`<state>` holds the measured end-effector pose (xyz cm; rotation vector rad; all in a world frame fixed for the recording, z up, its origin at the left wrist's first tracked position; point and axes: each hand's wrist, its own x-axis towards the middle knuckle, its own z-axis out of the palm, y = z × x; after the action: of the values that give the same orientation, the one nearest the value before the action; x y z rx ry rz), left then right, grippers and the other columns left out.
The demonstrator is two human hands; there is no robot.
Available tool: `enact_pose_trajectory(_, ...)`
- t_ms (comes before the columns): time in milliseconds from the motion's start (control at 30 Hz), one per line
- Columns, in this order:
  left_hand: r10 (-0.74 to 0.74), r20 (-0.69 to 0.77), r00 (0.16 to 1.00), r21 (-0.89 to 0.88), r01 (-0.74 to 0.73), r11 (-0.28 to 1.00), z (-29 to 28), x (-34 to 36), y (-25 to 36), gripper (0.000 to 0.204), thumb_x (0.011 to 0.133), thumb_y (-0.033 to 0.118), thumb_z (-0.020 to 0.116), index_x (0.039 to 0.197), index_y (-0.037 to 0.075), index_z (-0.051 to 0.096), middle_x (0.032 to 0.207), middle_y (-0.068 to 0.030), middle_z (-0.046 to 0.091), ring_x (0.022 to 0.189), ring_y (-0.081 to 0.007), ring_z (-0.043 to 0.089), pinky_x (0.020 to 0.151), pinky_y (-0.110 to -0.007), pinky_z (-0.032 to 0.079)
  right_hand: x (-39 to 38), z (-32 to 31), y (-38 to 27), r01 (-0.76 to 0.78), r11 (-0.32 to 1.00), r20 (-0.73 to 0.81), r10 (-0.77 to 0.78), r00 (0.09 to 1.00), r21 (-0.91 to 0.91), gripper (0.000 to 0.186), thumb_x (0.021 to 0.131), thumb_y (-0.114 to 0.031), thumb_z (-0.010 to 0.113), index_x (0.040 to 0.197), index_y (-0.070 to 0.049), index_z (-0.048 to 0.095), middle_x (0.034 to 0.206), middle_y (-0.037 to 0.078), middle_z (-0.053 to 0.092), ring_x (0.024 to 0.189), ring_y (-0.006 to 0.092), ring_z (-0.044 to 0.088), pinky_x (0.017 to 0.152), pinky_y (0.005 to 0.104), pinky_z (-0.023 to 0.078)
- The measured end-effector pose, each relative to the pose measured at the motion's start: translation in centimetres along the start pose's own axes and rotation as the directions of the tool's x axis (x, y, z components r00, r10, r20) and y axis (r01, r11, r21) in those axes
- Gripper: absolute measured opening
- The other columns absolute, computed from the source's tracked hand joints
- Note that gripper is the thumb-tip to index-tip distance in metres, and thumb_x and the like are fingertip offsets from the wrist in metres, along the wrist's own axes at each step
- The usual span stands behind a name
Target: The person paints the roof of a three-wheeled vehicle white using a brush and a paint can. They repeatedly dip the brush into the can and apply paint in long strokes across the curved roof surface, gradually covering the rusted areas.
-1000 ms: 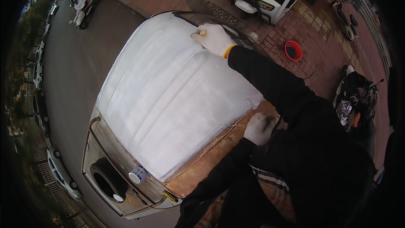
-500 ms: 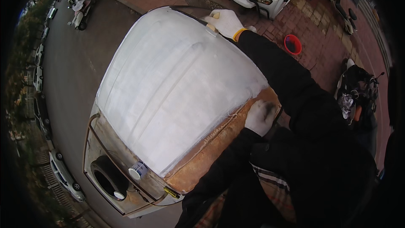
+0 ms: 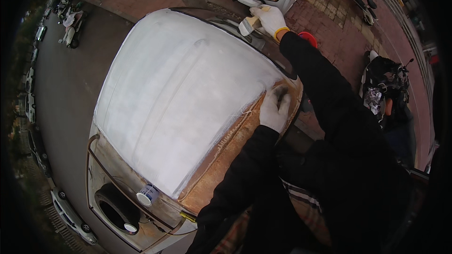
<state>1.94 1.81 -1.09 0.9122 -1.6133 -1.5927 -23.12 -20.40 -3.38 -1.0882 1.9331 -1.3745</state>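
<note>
Worn metal (image 3: 117, 168) bears a blue-white can (image 3: 147, 194), contents unclear; right fingers (image 3: 259, 10) grip a brush (image 3: 246, 25), left fingers (image 3: 270, 99) I can't judge.

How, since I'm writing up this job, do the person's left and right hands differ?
The right hand grips a brush just outside the white panel; the left hand is at the rusty strip, with no tool visible. The right hand shows a yellow cuff; on the left hand none shows. Both wear whitish gloves and come from black sleeves.
</note>
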Motion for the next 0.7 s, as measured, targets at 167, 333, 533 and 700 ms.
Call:
enact_pose_trajectory(167,0.005,-0.025,1.000,-0.068,-0.007,0.998,-1.2,-2.0,1.1,0.031,0.108,0.015,0.065,0.133,-0.003,0.069,0.125,-0.0176,0.075,0.118,-0.0281,0.073,0.104,-0.038,0.057,-3.2,3.1,-3.9,0.015,0.998,0.028,-0.014,1.000,-0.056,0.037,0.101,-0.036,0.075,0.110,0.000,0.080,0.094,0.012,0.081,0.082,0.0224,0.076,0.076,0.0358,0.060)
enact_pose_trajectory(333,0.044,0.022,0.999,0.147,-0.047,0.988,-1.6,-2.9,-1.0,0.026,0.109,0.015,0.064,0.127,-0.002,0.071,0.118,-0.0169,0.076,0.109,-0.0277,0.075,0.098,-0.038,0.058,-6.3,6.8,-8.3,0.246,0.939,0.235,-0.189,0.953,-0.241,0.040,0.101,-0.044,0.073,0.110,-0.005,0.082,0.095,0.013,0.081,0.084,0.0261,0.077,0.081,0.0360,0.061)
enact_pose_trajectory(533,0.019,0.015,1.000,0.172,-0.021,0.985,-1.4,-3.2,-1.4,0.024,0.108,0.017,0.065,0.122,-0.002,0.072,0.117,-0.0183,0.073,0.108,-0.0349,0.074,0.095,-0.041,0.058,-2.6,6.2,-6.5,0.181,0.977,0.283,-0.144,0.948,-0.110,0.039,0.102,-0.038,0.076,0.112,0.000,0.082,0.096,0.008,0.079,0.081,0.0141,0.076,0.074,0.0295,0.063)
enact_pose_trajectory(700,0.015,0.012,1.000,0.202,-0.017,0.979,-1.4,-2.9,-0.9,0.025,0.109,0.017,0.064,0.123,-0.002,0.072,0.116,-0.0177,0.075,0.106,-0.0312,0.076,0.095,-0.039,0.059,-1.2,1.9,-2.3,-0.017,0.995,-0.001,0.017,1.000,-0.100,0.040,0.101,-0.041,0.075,0.103,-0.002,0.080,0.093,0.016,0.082,0.081,0.0238,0.080,0.071,0.0330,0.064)
